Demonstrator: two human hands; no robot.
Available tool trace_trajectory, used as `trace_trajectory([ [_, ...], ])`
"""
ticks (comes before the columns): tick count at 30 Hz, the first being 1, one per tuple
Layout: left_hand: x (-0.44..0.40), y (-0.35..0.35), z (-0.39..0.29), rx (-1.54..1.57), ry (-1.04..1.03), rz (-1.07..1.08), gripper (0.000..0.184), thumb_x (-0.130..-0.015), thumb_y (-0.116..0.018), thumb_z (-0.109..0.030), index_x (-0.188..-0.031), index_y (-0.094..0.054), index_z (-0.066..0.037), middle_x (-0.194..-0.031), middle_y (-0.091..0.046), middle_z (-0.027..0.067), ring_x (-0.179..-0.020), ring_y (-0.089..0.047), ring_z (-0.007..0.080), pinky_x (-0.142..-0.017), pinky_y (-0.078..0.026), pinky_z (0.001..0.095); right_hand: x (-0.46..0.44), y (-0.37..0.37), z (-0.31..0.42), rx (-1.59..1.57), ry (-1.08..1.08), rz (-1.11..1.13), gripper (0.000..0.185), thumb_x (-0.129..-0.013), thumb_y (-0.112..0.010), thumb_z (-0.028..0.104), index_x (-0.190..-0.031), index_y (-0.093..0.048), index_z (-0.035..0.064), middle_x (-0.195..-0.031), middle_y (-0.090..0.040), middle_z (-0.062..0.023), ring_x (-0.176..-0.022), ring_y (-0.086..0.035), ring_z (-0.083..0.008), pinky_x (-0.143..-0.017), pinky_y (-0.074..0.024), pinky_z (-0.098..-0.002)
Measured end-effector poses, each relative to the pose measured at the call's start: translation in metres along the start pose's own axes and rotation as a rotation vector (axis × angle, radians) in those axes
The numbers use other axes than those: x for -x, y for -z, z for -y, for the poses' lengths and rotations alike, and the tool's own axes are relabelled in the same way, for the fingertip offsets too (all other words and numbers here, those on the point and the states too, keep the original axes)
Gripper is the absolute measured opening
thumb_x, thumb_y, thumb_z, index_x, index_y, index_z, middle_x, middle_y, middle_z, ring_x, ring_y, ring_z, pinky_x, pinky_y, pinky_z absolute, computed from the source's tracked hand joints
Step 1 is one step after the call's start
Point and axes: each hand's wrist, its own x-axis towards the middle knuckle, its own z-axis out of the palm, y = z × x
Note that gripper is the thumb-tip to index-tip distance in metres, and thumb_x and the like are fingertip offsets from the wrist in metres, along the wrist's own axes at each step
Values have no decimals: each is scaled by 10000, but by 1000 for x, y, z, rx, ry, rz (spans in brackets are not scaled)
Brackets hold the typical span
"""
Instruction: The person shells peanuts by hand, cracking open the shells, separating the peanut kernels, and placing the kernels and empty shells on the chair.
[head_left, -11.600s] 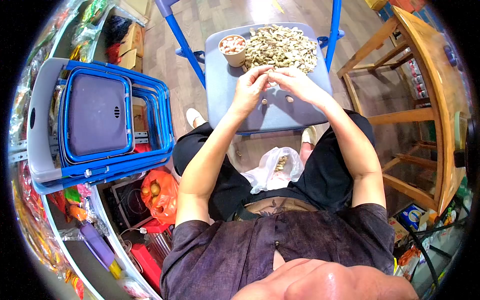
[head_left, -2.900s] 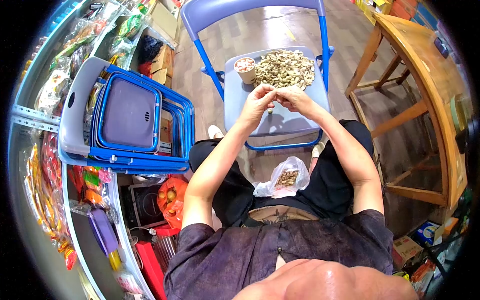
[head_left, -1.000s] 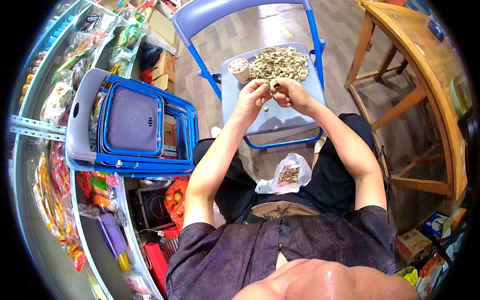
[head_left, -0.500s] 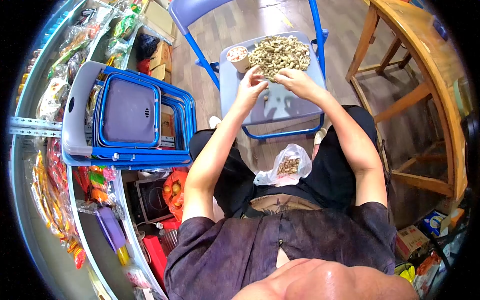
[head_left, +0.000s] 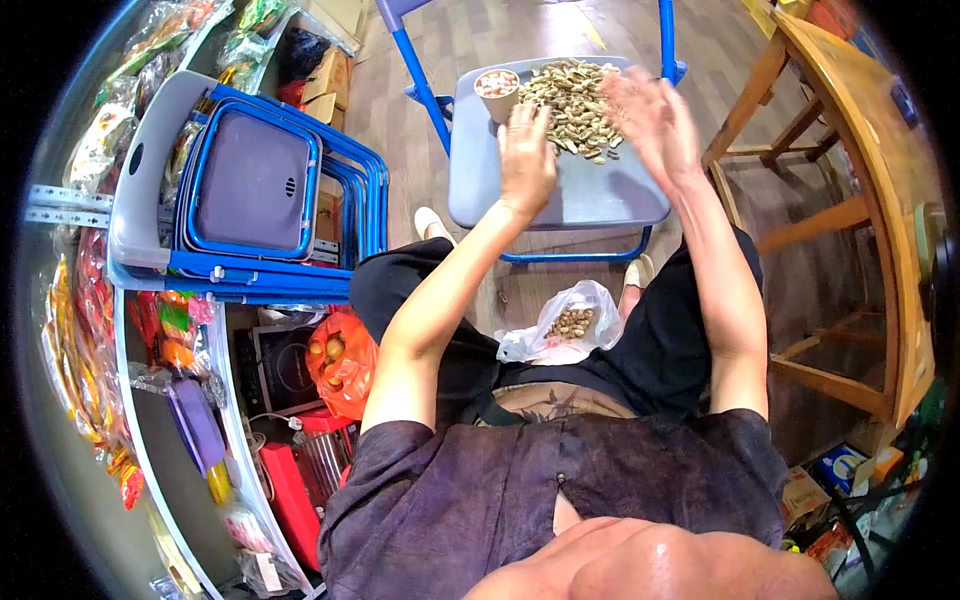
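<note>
A heap of peanut shells lies on the grey seat of a blue-framed chair. At the heap's left stands a paper cup filled with pinkish peanuts. My left hand is flat, fingers spread, just below the cup and beside the heap's left edge, holding nothing. On the heap's right side is my right hand, slightly blurred, its fingers apart and nothing seen in it. Between my thighs sits a white plastic bag with several unshelled peanuts inside.
Folded blue chairs lean at the left, by shelves of packaged goods. An orange bag with round items sits below them. A wooden table stands on the right, with boxes beneath it.
My hands were close together above the seat, fingers pinched, at the heap's near edge. Now they are apart on either side of the heap with fingers spread. The view has shifted slightly.
</note>
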Motion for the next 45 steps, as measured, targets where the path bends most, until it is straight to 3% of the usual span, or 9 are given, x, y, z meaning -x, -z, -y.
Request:
trace_trajectory([
  [3,-10,8,-1,1255,919,160,488,-939,-539,-201,-1385,-426,-38,-1334,-502,168,-1208,-509,280,-991,-415,419,0,3,-17,699,547,46,443,-921,-537,267,-1294,-504,31,-1307,-530,-104,-1222,-491,-249,-1042,-369,-375],
  [5,-10,21,-21,1804,765,458,409,-953,-537,-211,-1317,-493,-29,-1211,-592,87,-1032,-603,171,-886,-493,335,-1,8,-38,1447,623,388,453,-855,-600,265,-1255,-542,61,-1296,-538,-134,-1203,-502,-307,-1028,-379,-412],
  [11,59,35,-4,1085,711,432,268,-949,-530,-179,-1171,-608,-53,-1060,-645,37,-907,-608,122,-806,-479,264,6,16,-41,1696,676,279,319,-845,-646,248,-1060,-616,14,-1093,-635,-176,-1059,-596,-316,-898,-465,-397],
  [15,142,49,19,911,680,787,225,-929,-566,-228,-1024,-652,-43,-921,-640,-12,-818,-551,69,-742,-455,225,33,10,-45,1326,-241,709,305,-900,-565,285,-950,-642,-5,-805,-674,-150,-760,-657,-299,-717,-506,-408],
  [21,197,78,-3,0,324,1080,712,-788,-616,-597,-1195,-613,-13,-1143,-615,236,-1087,-587,361,-951,-456,421,102,2,-90,2140,-520,984,576,-795,-614,546,-782,-707,-23,-770,-678,-210,-770,-680,-348,-718,-543,-422],
  [29,208,85,-31,10,290,1357,737,-687,-746,-426,-1276,-535,-37,-1110,-636,222,-1038,-617,354,-890,-493,430,115,52,-136,2239,-981,1410,375,-764,-660,350,-967,-728,42,-1042,-696,-157,-992,-671,-245,-790,-536,-395],
  [32,209,94,-22,5,257,1275,677,-711,-730,-419,-1243,-557,-37,-1070,-648,218,-1011,-626,352,-882,-490,435,117,65,-140,2267,-879,1417,279,-730,-676,213,-921,-729,17,-948,-714,-153,-896,-697,-238,-732,-550,-366],
  [34,208,103,-19,95,189,1021,471,-796,-690,-292,-1180,-579,-42,-1006,-654,182,-936,-636,337,-839,-499,407,103,39,-113,1836,-1253,1182,204,-716,-639,123,-838,-711,-24,-784,-705,-145,-719,-696,-222,-622,-546,-326],
  [45,194,55,-80,425,275,697,223,-891,-494,-49,-1082,-606,-24,-912,-618,160,-880,-633,284,-807,-512,331,91,15,-61,1267,-1067,1050,261,-799,-605,224,-772,-667,-28,-599,-608,-67,-552,-576,-136,-514,-462,-308],
])
